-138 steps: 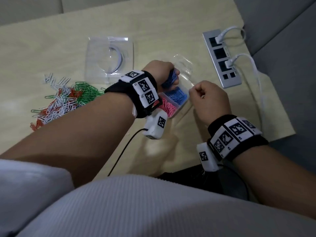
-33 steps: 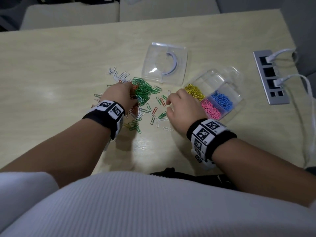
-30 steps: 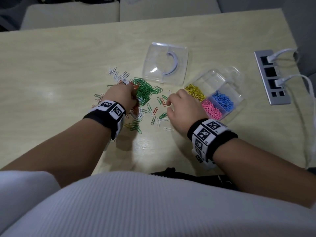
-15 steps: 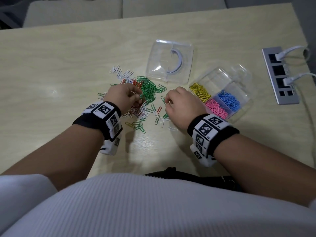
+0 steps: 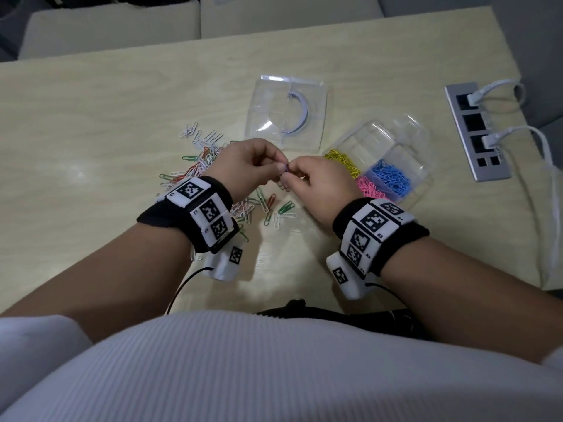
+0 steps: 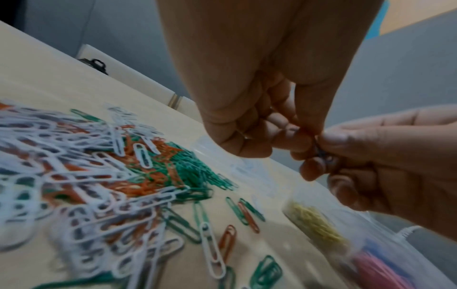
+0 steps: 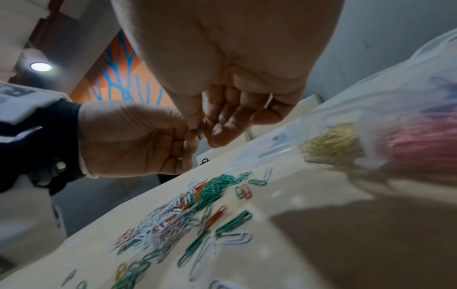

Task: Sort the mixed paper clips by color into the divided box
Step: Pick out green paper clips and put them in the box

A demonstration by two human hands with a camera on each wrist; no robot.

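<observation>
both raised: left hand (image 5: pixel 243 166) and right hand (image 5: pixel 316 184) pinch one dark clip (image 5: pixel 285 169).

Pale wooden table (image 5: pixel 91 123), loose paper clips (image 5: pixel 195 166), divided box (image 5: pixel 420 153), clear lid (image 5: pixel 289 95), power strip (image 5: pixel 475 132)

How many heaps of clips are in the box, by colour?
Yellow heap: 1
Pink heap: 1
Blue heap: 1
Total: 3, each in its own section of the box.
</observation>
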